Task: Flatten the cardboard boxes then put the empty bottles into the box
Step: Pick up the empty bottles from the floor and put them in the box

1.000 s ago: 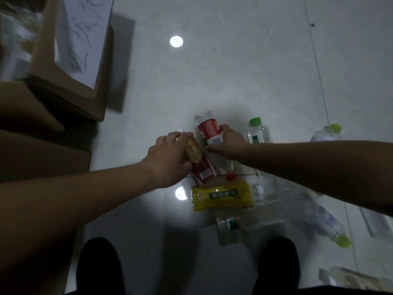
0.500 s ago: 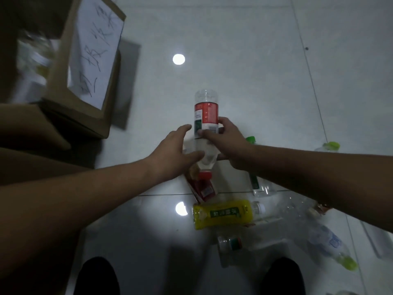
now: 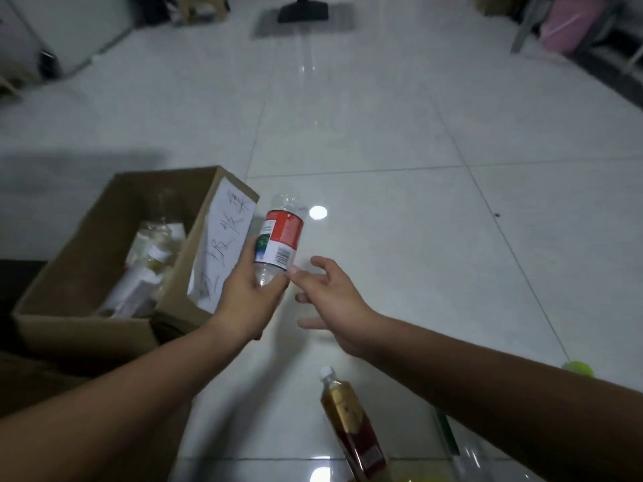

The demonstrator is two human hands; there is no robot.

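Note:
My left hand (image 3: pixel 248 300) grips a clear empty bottle with a red and white label (image 3: pixel 280 236), held upside down just right of the open cardboard box (image 3: pixel 83 259). The box stands on the floor at the left and holds several empty bottles; a white sheet with handwriting (image 3: pixel 224 245) is stuck to its right flap. My right hand (image 3: pixel 330 300) hovers beside the bottle with fingers spread, holding nothing. A bottle with a gold and red label (image 3: pixel 351 426) lies on the floor below my hands.
Flattened cardboard (image 3: pixel 31 373) lies at the lower left. A green cap (image 3: pixel 579 368) and other bottles (image 3: pixel 449 443) show near my right arm. A black stand base (image 3: pixel 302 10) is far ahead on the tiled floor, and furniture with a pink item (image 3: pixel 570 22) at the far right.
The red-label bottle has been lifted from the floor and passed from my right hand to my left, moving towards the box. My right hand has let go. The view tilted up.

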